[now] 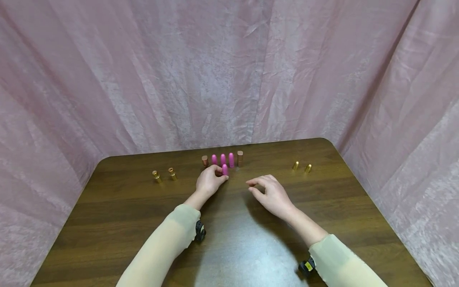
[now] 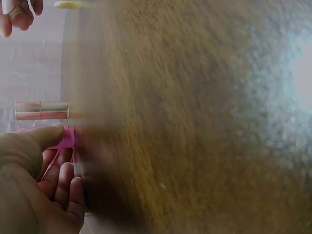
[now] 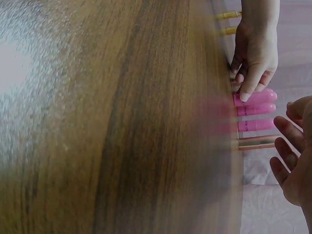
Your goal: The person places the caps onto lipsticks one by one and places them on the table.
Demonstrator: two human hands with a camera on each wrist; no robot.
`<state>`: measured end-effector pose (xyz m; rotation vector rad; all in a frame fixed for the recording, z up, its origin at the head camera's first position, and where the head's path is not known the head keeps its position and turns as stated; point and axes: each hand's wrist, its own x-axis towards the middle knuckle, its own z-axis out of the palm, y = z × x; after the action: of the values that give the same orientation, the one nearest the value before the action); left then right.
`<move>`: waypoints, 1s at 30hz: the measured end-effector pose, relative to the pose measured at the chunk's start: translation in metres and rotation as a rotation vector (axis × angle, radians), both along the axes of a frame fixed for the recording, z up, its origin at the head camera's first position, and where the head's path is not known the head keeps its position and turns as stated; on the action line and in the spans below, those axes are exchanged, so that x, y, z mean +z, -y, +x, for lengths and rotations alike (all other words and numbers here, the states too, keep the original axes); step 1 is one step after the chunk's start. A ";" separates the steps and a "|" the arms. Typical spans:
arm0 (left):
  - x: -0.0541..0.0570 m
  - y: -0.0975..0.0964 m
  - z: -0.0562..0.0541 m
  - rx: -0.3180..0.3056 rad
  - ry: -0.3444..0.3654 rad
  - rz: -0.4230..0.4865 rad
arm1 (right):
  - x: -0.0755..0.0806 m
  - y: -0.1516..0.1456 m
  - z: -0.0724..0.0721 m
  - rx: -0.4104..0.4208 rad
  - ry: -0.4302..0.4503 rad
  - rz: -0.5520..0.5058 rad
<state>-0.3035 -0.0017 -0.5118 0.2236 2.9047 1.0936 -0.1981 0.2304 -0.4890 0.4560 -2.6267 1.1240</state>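
My left hand [image 1: 209, 181] pinches a pink bullet-shaped lipstick tube [image 1: 224, 170] between thumb and fingers; it stands upright in front of a row. That row has three like pink tubes [image 1: 231, 160] between two copper-coloured lipstick tubes, one at the left end [image 1: 204, 160] and one at the right [image 1: 240, 158]. In the left wrist view the thumb lies along a pink tube [image 2: 69, 139], the fingers curled beneath. To the right, my right hand [image 1: 274, 195] hovers over the table with loosely bent fingers and nothing in them. It appears apart from the tubes in the right wrist view.
Two gold tubes [image 1: 172, 173] stand to the left of the row on the brown wooden table [image 1: 118, 223]. Two smaller gold bullet-shaped tubes [image 1: 295, 165] stand on the right. Pink curtains [image 1: 215, 71] hang behind the table's far edge and along its sides.
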 end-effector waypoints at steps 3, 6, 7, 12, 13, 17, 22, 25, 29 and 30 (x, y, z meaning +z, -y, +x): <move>0.000 -0.001 0.000 0.002 -0.003 0.002 | 0.000 0.000 0.000 -0.001 0.003 0.002; 0.000 -0.002 0.000 0.005 -0.007 0.001 | 0.000 0.001 0.000 -0.003 0.006 0.007; 0.000 -0.003 0.000 0.007 -0.005 0.001 | 0.000 0.001 0.000 -0.003 0.008 0.005; -0.002 -0.003 -0.001 0.000 -0.001 0.016 | 0.001 0.002 0.000 -0.004 0.013 0.004; -0.002 -0.002 -0.001 -0.005 -0.001 0.023 | 0.001 0.002 0.000 -0.003 0.014 0.002; -0.002 0.001 0.002 -0.040 -0.006 0.048 | 0.001 0.001 0.000 -0.006 0.020 0.008; 0.000 0.012 0.010 -0.080 -0.017 -0.016 | -0.001 -0.002 0.001 -0.006 0.018 0.029; 0.002 0.020 0.019 -0.125 -0.042 -0.115 | -0.001 -0.004 0.001 -0.005 -0.002 0.045; 0.004 0.034 0.034 -0.184 -0.099 -0.247 | -0.002 -0.007 0.003 0.011 -0.012 0.087; 0.004 0.039 0.038 -0.198 -0.123 -0.274 | -0.002 -0.008 0.003 0.017 -0.012 0.107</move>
<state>-0.2656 -0.0404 -0.5077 0.5718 3.0120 0.6668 -0.1948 0.2383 -0.4907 0.5052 -2.6865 0.9860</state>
